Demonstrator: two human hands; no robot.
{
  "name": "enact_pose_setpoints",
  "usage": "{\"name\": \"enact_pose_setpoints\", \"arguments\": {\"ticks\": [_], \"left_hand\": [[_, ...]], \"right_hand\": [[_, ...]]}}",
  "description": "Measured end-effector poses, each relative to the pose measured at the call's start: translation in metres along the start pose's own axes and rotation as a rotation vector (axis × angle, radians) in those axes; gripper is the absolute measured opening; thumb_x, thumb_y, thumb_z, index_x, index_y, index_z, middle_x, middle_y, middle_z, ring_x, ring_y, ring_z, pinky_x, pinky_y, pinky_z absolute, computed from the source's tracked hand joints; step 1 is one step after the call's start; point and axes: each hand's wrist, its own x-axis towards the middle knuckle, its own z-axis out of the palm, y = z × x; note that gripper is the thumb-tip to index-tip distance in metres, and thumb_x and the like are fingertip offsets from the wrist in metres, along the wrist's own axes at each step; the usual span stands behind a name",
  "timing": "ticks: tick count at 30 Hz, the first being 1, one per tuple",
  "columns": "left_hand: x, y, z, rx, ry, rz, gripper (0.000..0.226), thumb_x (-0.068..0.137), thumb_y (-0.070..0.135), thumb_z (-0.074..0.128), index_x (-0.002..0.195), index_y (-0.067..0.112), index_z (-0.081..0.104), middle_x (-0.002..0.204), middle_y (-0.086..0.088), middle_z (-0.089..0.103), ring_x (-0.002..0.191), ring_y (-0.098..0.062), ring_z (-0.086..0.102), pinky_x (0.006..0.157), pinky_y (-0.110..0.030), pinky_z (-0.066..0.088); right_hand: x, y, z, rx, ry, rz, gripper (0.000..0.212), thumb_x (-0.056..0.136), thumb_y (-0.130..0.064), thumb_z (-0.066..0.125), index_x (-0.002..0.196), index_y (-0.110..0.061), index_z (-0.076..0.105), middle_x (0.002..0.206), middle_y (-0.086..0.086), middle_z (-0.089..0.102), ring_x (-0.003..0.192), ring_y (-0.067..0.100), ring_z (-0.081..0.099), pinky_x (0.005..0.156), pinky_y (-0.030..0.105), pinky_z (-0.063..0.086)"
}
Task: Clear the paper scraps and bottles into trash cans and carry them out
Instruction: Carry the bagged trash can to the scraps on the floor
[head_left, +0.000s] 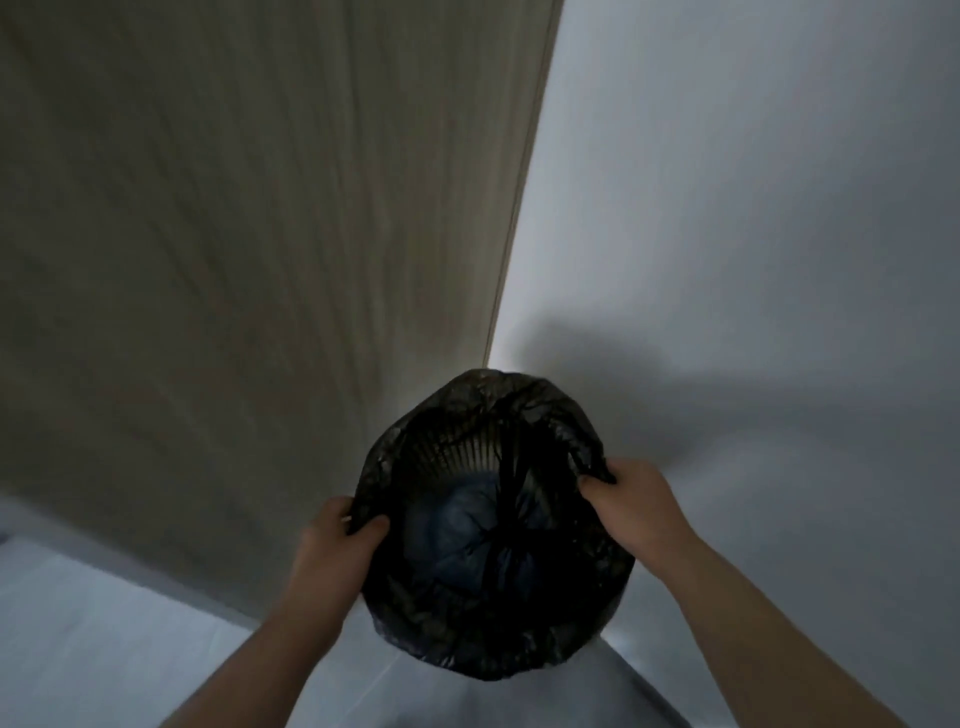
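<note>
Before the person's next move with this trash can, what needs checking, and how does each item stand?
1. Left hand grips the bag at the rim: ok.
2. Right hand grips the bag at the rim: ok.
3. Bag covers the trash can rim all round: ok.
4. Scraps and bottles inside: cannot tell, too dark.
5. Way ahead free: cannot tell; wooden panel and white wall fill the view.

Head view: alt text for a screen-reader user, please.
Seen from above, the left hand and right hand pinch opposite rim edges of the black bag lining a round slatted trash can. Beyond it, a wood-grain panel meets a white wall.
</note>
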Motion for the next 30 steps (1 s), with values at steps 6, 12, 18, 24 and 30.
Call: {"name": "enact_pose_setpoints", "arguments": {"ticks": [6, 12, 18, 24, 30], "left_hand": [[-0.102, 0.031, -0.085, -0.112, 0.168, 0.051, 0.013, 0.088, 0.009, 0.058, 0.093, 0.017, 0.066, 0.091, -0.010, 0.071, 0.086, -0.026, 0.068, 0.083, -0.046, 0.055], [-0.207, 0.023, -0.166, -0.262, 0.390, 0.061, 0.013, 0.090, 0.004, 0.056, 0.099, 0.010, 0.062, 0.095, -0.017, 0.069, 0.086, -0.031, 0.067, 0.074, -0.039, 0.054], [-0.304, -0.004, -0.279, -0.382, 0.616, 0.058, 0.013, 0.089, 0.006, 0.057, 0.101, 0.008, 0.062, 0.096, -0.018, 0.069, 0.086, -0.031, 0.068, 0.071, -0.037, 0.054], [-0.416, -0.055, -0.394, -0.532, 0.860, 0.112, 0.013, 0.090, 0.004, 0.056, 0.102, 0.007, 0.062, 0.096, -0.015, 0.070, 0.081, -0.026, 0.069, 0.068, -0.035, 0.056], [-0.516, -0.108, -0.472, -0.613, 1.127, 0.129, 0.011, 0.090, 0.001, 0.054, 0.088, 0.010, 0.060, 0.075, -0.008, 0.066, 0.055, -0.010, 0.065, 0.047, -0.020, 0.050]], "right_hand": [[-0.091, -0.063, -0.017, 0.118, -0.113, -0.138, 0.036, 0.080, -0.024, 0.058, 0.056, -0.014, 0.034, 0.052, 0.001, 0.041, 0.050, 0.014, 0.040, 0.052, 0.029, 0.028], [-0.165, -0.125, 0.000, 0.176, -0.308, -0.277, 0.029, 0.081, -0.026, 0.059, 0.061, -0.012, 0.043, 0.058, 0.002, 0.046, 0.053, 0.013, 0.046, 0.052, 0.026, 0.031], [-0.254, -0.219, 0.055, 0.125, -0.486, -0.498, 0.036, 0.084, -0.025, 0.061, 0.076, 0.010, 0.056, 0.074, 0.019, 0.064, 0.059, 0.017, 0.052, 0.051, 0.028, 0.032], [-0.374, -0.304, 0.141, 0.083, -0.669, -0.689, 0.028, 0.080, -0.027, 0.062, 0.071, 0.000, 0.059, 0.075, 0.019, 0.065, 0.066, 0.029, 0.060, 0.056, 0.031, 0.037], [-0.497, -0.354, 0.219, 0.069, -0.867, -0.808, 0.029, 0.083, -0.023, 0.062, 0.070, 0.003, 0.056, 0.066, 0.008, 0.059, 0.058, 0.020, 0.051, 0.054, 0.029, 0.035]]}}
